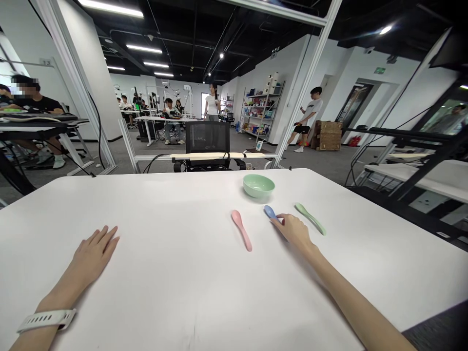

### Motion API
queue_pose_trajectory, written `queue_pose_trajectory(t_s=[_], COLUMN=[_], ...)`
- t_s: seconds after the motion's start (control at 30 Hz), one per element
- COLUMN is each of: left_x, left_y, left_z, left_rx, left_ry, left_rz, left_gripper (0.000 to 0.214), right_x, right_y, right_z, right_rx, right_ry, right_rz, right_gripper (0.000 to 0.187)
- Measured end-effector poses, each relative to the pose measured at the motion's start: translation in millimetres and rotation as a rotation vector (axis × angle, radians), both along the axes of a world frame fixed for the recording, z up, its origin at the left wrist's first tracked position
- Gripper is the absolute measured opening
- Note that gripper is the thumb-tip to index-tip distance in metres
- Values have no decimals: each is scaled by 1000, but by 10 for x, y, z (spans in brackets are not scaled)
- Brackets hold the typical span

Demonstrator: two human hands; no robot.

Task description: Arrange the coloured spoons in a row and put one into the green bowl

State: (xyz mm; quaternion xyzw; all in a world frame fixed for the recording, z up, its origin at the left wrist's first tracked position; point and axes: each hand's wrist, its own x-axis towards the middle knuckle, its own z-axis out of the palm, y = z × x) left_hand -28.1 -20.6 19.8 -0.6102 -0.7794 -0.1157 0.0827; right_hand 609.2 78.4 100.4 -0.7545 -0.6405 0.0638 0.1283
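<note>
My left hand lies flat on the left part of the white table, fingers stretched out, holding nothing. At the right, my right hand is closed around the handle of a blue spoon; its bowl end sticks out past my thumb and fingertips, and the handle is hidden under the hand. A pink spoon rests on the table to the left of that hand. To its right lies a green spoon. Behind the spoons, a light green bowl stands upright.
Past the table's far edge are a black mesh chair and a metal frame. Shelves, a wooden crate and several people stand or sit farther back. A black rack is beyond the right edge.
</note>
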Motion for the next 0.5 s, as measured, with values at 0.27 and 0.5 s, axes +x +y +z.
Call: queue_pose_trajectory(t_s=[0.27,0.5], left_x=[50,67], left_y=[-1,2], left_z=[46,56], left_rx=[-27,-14], left_ry=[18,24], left_rz=[11,12], left_gripper=[84,80], right_x=[754,759], right_y=[273,300], right_z=[6,46], right_rx=[229,213], right_ry=[-332,-164], right_rz=[-298,-255], right_gripper=[49,33])
